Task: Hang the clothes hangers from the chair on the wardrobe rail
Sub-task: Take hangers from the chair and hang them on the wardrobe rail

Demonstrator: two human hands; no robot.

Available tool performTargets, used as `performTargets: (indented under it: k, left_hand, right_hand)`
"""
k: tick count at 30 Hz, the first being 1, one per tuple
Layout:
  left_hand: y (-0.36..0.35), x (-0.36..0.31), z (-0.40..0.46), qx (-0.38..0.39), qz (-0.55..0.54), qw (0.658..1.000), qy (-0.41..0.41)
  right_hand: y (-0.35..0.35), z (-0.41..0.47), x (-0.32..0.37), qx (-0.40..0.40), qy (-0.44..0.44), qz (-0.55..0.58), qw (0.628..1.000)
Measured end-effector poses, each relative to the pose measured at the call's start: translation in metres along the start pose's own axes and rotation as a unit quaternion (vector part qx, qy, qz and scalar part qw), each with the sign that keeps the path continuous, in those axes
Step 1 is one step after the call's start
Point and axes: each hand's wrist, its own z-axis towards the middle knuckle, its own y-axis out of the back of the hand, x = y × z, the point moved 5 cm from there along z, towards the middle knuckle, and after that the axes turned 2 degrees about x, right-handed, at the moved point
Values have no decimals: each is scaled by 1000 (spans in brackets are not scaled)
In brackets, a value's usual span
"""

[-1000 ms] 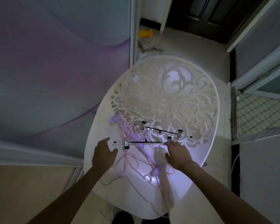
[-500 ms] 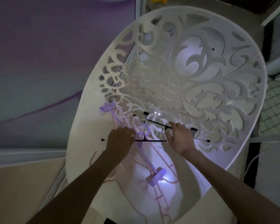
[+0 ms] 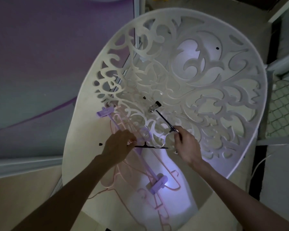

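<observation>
Chair (image 3: pixel 207 84): white matt plastic, fretwork cut-outs. Clip hangers: thin black bars (image 3: pixel 164 120), shiny metal clips (image 3: pixel 153 108). Lilac hanger (image 3: pixel 105 112): smooth plastic. Pink hangers (image 3: pixel 157 202): thin, plastic-looking.

A single head-worn camera looks steeply down from close above the white chair (image 3: pixel 198 90), which fills the frame's centre; both forearms enter from the bottom edge, and floor shows along the right side.
</observation>
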Motion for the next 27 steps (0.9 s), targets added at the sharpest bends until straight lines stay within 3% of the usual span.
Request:
performTargets:
  k: [2,5,7,9,13,16,19,22,27]
  left_hand:
    - [1,1,0,-10,1,1000,-9]
    - [-3,5,1,0,5,1000,-13]
    - [2,8,-1,-6,13,1000,-25]
    - [18,9,-4,-61,31,997,-44]
    - [47,34,-16,-156,64,984,57]
    - [43,51,-26,-75,101,981,148]
    - [35,61,-38,21,1,987,157]
    - [36,56,-51,52,-111,983,135]
    - [46,59,-39,-27,-315,935,163]
  right_hand:
    - [-13,2,-2,75,-23,67,995]
    - [-34,-1,0,173,9,6,985]
    - [-45,-3,-1,197,9,-50,979]
    - [-48,-5,-3,188,-14,-44,981]
    - [-53,-10,-8,180,-36,65,981]
    - [-54,-16,-7,223,-87,172,956]
    - [-44,-17,-2,210,-150,251,933]
    - [-35,-15,-1,196,-208,325,902]
    - [-32,-13,16,208,-173,286,919]
